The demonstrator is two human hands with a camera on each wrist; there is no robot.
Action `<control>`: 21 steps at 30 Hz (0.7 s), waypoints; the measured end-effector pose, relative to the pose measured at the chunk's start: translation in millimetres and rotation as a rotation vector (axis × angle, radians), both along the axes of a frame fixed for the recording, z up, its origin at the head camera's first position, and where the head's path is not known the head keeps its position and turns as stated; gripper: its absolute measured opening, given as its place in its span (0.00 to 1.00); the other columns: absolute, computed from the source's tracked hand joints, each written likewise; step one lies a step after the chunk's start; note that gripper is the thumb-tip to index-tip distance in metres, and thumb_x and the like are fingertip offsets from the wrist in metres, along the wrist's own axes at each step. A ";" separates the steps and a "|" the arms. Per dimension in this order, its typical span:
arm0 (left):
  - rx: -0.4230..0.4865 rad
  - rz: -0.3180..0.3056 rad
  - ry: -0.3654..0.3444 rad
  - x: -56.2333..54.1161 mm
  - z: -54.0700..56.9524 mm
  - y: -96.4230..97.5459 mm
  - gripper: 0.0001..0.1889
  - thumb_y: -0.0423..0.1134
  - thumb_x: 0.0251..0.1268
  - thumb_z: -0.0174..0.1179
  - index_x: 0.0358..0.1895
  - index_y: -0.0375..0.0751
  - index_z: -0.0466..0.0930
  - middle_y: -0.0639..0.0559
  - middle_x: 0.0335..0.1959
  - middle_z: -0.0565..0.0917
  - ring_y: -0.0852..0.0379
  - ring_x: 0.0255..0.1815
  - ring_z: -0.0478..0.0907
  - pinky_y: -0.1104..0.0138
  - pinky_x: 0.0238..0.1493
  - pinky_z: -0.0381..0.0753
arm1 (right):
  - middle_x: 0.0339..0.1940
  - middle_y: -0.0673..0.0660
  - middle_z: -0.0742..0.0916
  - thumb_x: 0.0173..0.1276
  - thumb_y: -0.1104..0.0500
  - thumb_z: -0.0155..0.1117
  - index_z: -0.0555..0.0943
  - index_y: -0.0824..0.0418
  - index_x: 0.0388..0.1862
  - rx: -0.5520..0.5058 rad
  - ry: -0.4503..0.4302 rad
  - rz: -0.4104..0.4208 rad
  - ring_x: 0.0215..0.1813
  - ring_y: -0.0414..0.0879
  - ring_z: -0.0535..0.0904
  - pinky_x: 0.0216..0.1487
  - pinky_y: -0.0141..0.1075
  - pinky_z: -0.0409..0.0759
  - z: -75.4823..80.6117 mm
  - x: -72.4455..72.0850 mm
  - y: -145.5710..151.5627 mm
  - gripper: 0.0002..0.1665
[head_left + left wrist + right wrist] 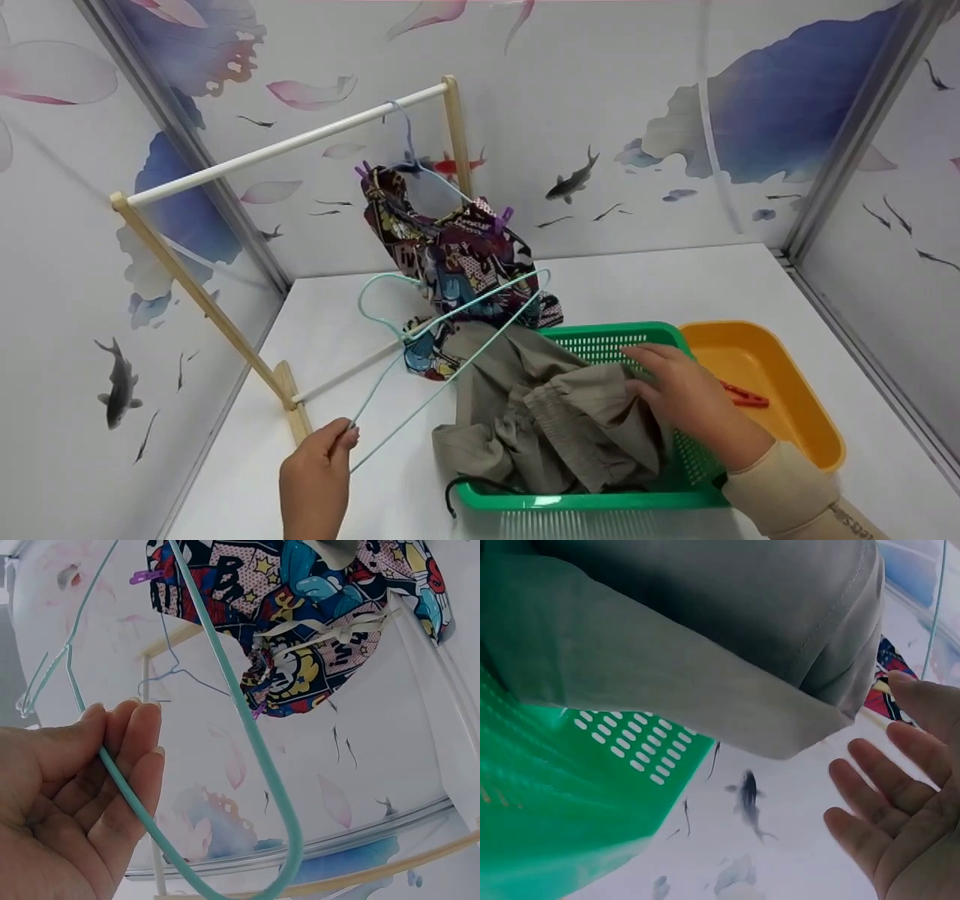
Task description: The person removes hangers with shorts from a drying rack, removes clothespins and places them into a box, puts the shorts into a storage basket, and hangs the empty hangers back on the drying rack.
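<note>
While left grip (pixel 319 476) pinches, hanger (pixel 244 709) extending ahead

Left grip (pixel 318 474): fingers curled, thumb pinching. Right grip (pixel 694 401): 4 fingers loosely extended, thumb apart.

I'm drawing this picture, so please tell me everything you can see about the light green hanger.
The light green hanger is thin, like coated wire, with a curved hook and a long, round-ended triangular frame. It's bare and tilted. The left hand pinches it near one end. In the head view it crosses in front of patterned clothing.
</note>
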State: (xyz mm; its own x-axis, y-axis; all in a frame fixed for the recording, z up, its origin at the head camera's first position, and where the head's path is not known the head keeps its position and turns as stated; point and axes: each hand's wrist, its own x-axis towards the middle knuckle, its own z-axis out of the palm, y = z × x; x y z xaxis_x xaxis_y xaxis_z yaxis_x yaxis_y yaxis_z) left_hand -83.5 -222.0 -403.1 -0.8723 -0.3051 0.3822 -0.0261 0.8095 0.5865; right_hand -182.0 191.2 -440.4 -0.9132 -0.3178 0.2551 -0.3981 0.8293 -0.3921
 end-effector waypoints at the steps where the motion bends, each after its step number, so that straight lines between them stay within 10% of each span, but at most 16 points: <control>1: 0.005 0.006 -0.002 0.2 1.0 -0.8 0.06 0.31 0.60 0.65 0.39 0.32 0.85 0.44 0.32 0.87 0.49 0.35 0.86 0.57 0.34 0.84 | 0.56 0.65 0.81 0.62 0.60 0.70 0.77 0.63 0.61 -0.012 -0.008 -0.026 0.58 0.62 0.77 0.55 0.57 0.77 -0.4 2.1 3.3 0.27; 21: 0.043 0.124 0.034 3.3 12.3 -18.4 0.08 0.30 0.61 0.64 0.41 0.28 0.84 0.39 0.31 0.87 0.45 0.33 0.86 0.57 0.32 0.84 | 0.58 0.73 0.78 0.65 0.57 0.67 0.74 0.70 0.61 0.004 -0.258 -0.181 0.59 0.70 0.73 0.55 0.63 0.73 2.5 25.6 45.8 0.29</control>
